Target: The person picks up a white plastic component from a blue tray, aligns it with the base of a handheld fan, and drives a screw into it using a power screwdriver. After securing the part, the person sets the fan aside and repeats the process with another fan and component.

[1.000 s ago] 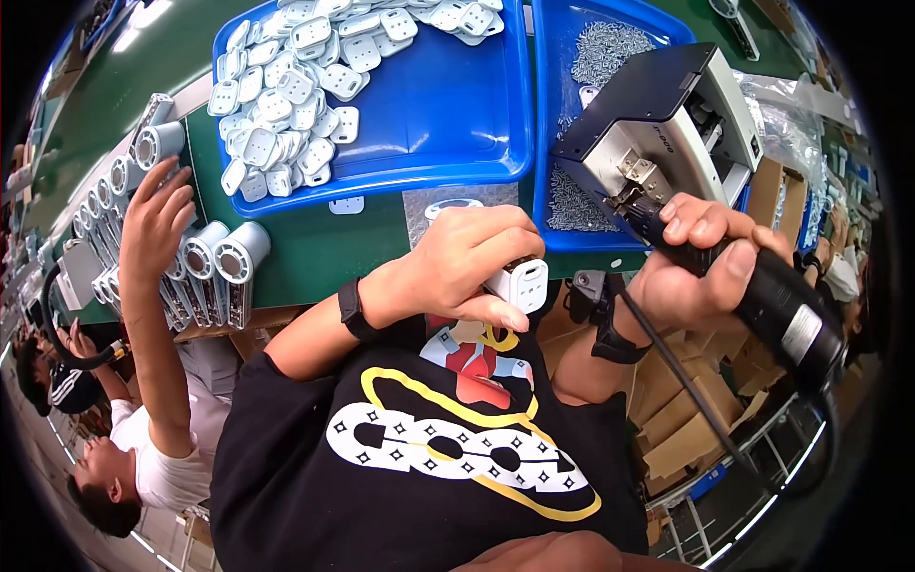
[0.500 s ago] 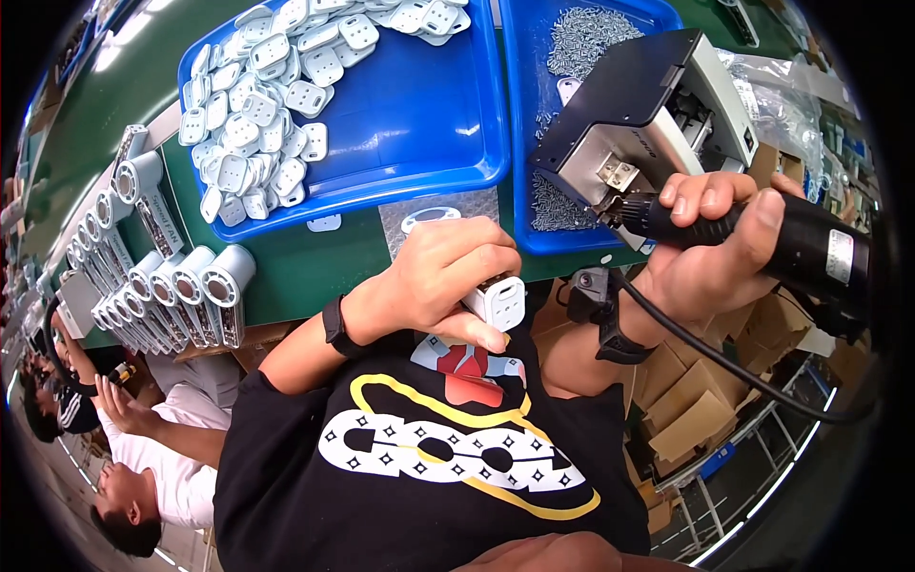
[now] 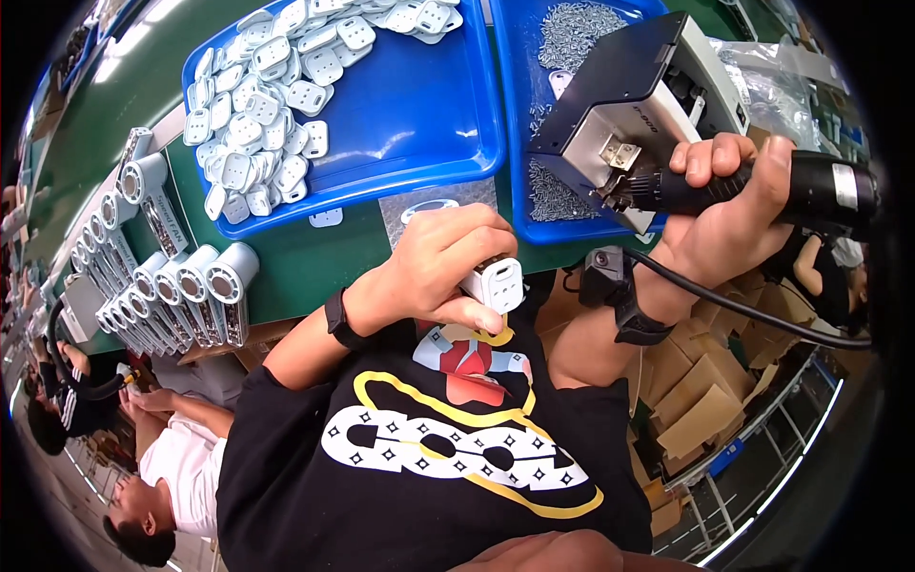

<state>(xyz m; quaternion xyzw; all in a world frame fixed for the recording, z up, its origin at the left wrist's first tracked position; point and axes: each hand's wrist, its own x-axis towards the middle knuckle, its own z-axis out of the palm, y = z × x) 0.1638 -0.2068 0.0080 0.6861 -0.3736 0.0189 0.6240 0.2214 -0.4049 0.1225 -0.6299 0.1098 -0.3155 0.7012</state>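
Observation:
My left hand (image 3: 427, 262) is closed round a housing whose body it mostly hides. A white end plate (image 3: 499, 286) with a slot and small holes shows on it, facing me, in front of my chest. My right hand (image 3: 732, 186) grips a black corded electric screwdriver (image 3: 827, 194), which lies nearly level. The driver's nose is at the front outlet of a black and silver screw feeder (image 3: 610, 86), close by the small metal bracket (image 3: 620, 153). Whether a screw sits on the bit is too small to tell.
A blue tray (image 3: 400, 181) holds piled white plates. Another blue tray (image 3: 516, 172) holds loose screws, with the feeder standing over it. Several white and silver handheld fans (image 3: 195, 286) line the left side. Cardboard boxes (image 3: 701, 405) lie at lower right; co-workers sit at left.
The screwdriver's rear end has swung upward with my right hand, so it lies more level, its nose still at the feeder. My left hand keeps its hold. A co-worker's hands have moved at left.

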